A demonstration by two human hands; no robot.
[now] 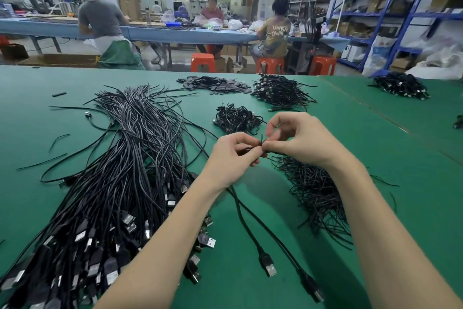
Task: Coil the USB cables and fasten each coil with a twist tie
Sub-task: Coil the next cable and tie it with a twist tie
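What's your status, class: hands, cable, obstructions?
Left hand grips black cable coil; right hand pinches thin black twist tie. Nothing blocking.

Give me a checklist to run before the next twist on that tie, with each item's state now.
1. Left hand grips the coil: ok.
2. Right hand pinches the twist tie at the coil: ok.
3. Tie wrapped fully round the coil: cannot tell, fingers hide it.
4. Coil neat and tight: cannot tell, mostly hidden in the grip.
5. Connector ends hang clear of the loose cable bundle: ok.
6. Finished pile free to receive it: ok.
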